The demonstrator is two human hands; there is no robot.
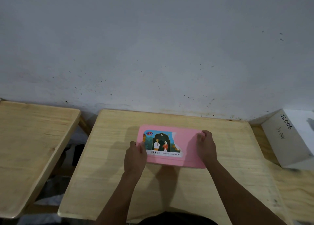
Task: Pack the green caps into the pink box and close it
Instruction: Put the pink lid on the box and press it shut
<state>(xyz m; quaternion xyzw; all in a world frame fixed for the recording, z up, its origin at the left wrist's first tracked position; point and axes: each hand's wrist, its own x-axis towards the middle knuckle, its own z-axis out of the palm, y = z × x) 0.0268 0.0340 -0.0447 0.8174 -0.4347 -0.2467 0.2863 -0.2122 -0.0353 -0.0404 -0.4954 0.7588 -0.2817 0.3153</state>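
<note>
1. The pink box [171, 146] lies flat, lid on, in the middle of the wooden table [108, 156]; no green caps show anywhere, so whether they are inside cannot be told
2. The left hand [135, 158] grips the box's left edge, its fingers [141, 147] curled over the rim and pinching it; the right hand [206, 145] holds the far right corner, fingers bent and pressed on the lid
3. Risk: if one side is pushed down harder than the other, the lid may seat crooked and spring up at the free corner
4. Risk: the smooth plastic could slide on the bare wood under a sideways push, toward the table edge
5. The box is a shallow rectangle with rounded corners, matt pink, with a glossy printed sticker [161, 144] torn along its right side
6. The table is pale, grained timber; a white box [294, 139] with handwriting sits well apart on the right
</note>
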